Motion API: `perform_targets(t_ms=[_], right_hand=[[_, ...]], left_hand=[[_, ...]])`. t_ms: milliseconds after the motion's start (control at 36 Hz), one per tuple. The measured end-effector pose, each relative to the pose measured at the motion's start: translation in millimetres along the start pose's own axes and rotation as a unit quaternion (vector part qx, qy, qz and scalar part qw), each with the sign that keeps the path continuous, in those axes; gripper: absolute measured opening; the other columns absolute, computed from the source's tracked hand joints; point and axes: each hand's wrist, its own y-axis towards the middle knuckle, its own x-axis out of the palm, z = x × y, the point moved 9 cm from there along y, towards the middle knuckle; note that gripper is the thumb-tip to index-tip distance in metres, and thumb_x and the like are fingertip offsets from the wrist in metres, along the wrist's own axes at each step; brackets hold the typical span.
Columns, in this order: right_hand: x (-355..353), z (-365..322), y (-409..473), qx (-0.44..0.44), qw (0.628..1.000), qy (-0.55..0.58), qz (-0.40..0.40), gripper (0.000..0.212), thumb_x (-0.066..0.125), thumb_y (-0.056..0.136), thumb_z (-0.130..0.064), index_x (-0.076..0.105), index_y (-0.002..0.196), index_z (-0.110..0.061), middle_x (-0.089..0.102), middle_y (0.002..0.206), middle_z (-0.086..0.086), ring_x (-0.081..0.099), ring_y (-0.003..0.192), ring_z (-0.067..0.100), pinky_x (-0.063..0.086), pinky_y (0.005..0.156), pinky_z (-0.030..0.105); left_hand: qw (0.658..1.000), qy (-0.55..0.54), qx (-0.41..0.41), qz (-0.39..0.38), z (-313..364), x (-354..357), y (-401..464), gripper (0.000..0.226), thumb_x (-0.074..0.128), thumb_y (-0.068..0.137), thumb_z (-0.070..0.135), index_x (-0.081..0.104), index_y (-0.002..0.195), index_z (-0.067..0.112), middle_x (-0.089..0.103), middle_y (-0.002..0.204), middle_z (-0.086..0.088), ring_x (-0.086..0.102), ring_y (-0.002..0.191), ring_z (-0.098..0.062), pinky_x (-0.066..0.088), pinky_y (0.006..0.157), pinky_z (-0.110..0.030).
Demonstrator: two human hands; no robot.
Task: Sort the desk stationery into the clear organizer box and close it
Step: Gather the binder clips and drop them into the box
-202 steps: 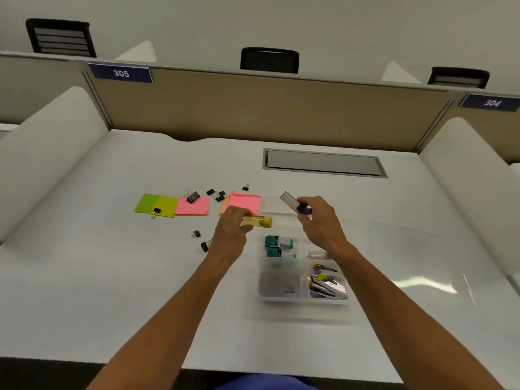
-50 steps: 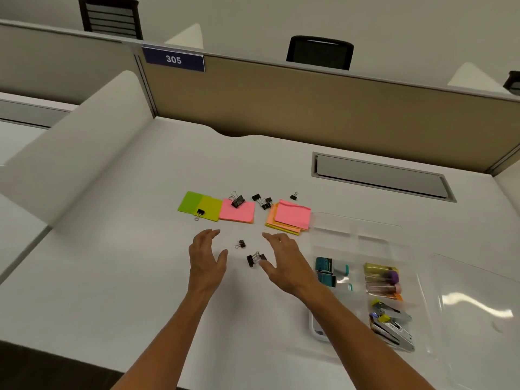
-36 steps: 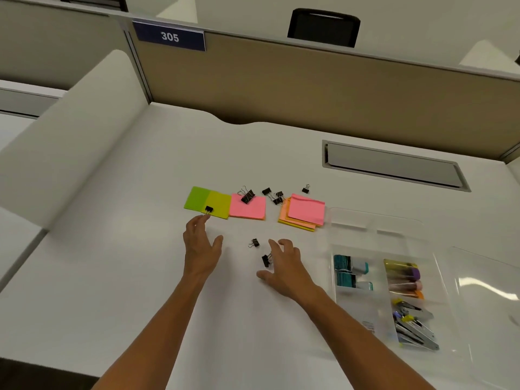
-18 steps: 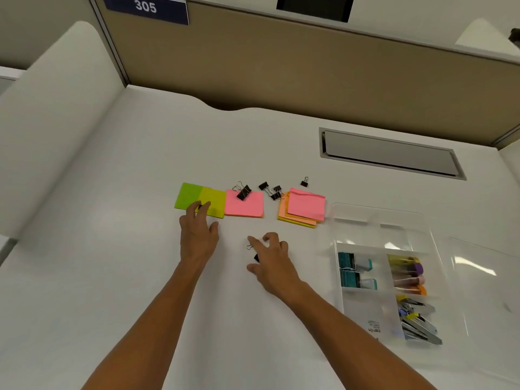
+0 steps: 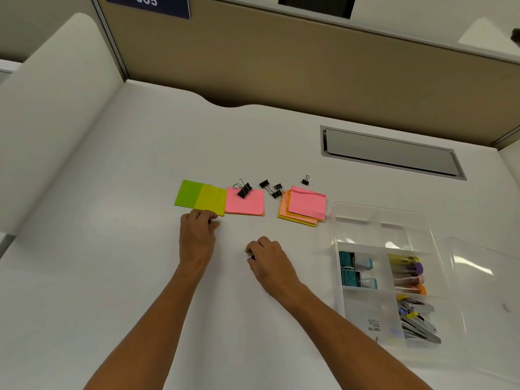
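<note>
Both hands rest on the white desk (image 5: 112, 277), fingers curled. The left hand (image 5: 197, 235) pinches a small black binder clip (image 5: 210, 220) at the near edge of the green sticky pad (image 5: 199, 197). The right hand (image 5: 268, 260) curls around another clip (image 5: 251, 257), of which only a wire loop and a black sliver peek out (whether it covers more than one cannot be told).

At 12 o'clock from the hands lie three lots of sticky notes: the green pad, a pink pad (image 5: 244, 202) touching its right edge, and a fanned orange-and-pink stack (image 5: 305, 206) a little apart. Loose clips up there: one large clip (image 5: 244, 190) lying on the pink pad, a cluster of about three small clips (image 5: 272, 188) between the pink pad and the stack, and one lone clip (image 5: 305, 180) just beyond the stack.

At 3 o'clock from the right hand sits the clear organizer box (image 5: 380, 218), open, its lid (image 5: 484, 277) lying beside it at its right. Inside: two teal-capped items (image 5: 356, 268), a bundle of coloured-capped tubes (image 5: 408, 274), and metal staplers or removers (image 5: 417, 322) at the near corner, too jumbled to count.
</note>
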Motion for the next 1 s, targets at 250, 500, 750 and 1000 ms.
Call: perform_targets(t_ms=[250,500,750,1000], right_hand=[[-1,28,-12,0.143,0.928,0.344,-0.015,0.015,0.069,0.092,-0.024,0.068,0.107,-0.02,0.068,0.099,-0.001,0.069,0.076,0.011,0.056,0.069,0.02],[-4,41,-32,0.245,0.631,0.735,-0.034,0.029,0.08,0.081,-0.011,0.072,0.107,-0.004,0.072,0.105,0.017,0.066,0.076,0.022,0.057,0.066,0.026],[-21,48,-51,0.225,0.447,0.865,-0.033,0.024,0.075,0.085,-0.011,0.065,0.106,-0.007,0.064,0.124,0.026,0.064,0.079,0.025,0.058,0.058,0.024],[-55,74,-71,0.211,0.411,0.887,0.009,0.035,0.051,0.071,-0.004,0.064,0.103,-0.001,0.067,0.103,0.022,0.062,0.076,0.031,0.059,0.06,0.029]], left_hand=[[0.966,-0.23,-0.115,0.015,3,2,-18,0.012,0.061,0.095,0.022,0.065,0.105,0.018,0.066,0.102,0.0,0.064,0.082,-0.01,0.046,0.072,-0.015],[0.9,-0.378,-0.216,-0.006,21,21,-45,0.013,0.057,0.097,0.025,0.067,0.103,0.019,0.069,0.096,0.002,0.067,0.079,-0.012,0.056,0.07,-0.027],[0.892,-0.418,-0.138,-0.107,104,35,-68,0.01,0.063,0.093,0.023,0.067,0.102,0.023,0.072,0.088,0.007,0.07,0.082,-0.008,0.054,0.066,-0.016],[0.791,-0.544,-0.241,-0.146,153,60,-82,0.022,0.047,0.101,0.013,0.069,0.099,0.012,0.073,0.087,-0.002,0.065,0.077,-0.014,0.052,0.069,-0.027]])
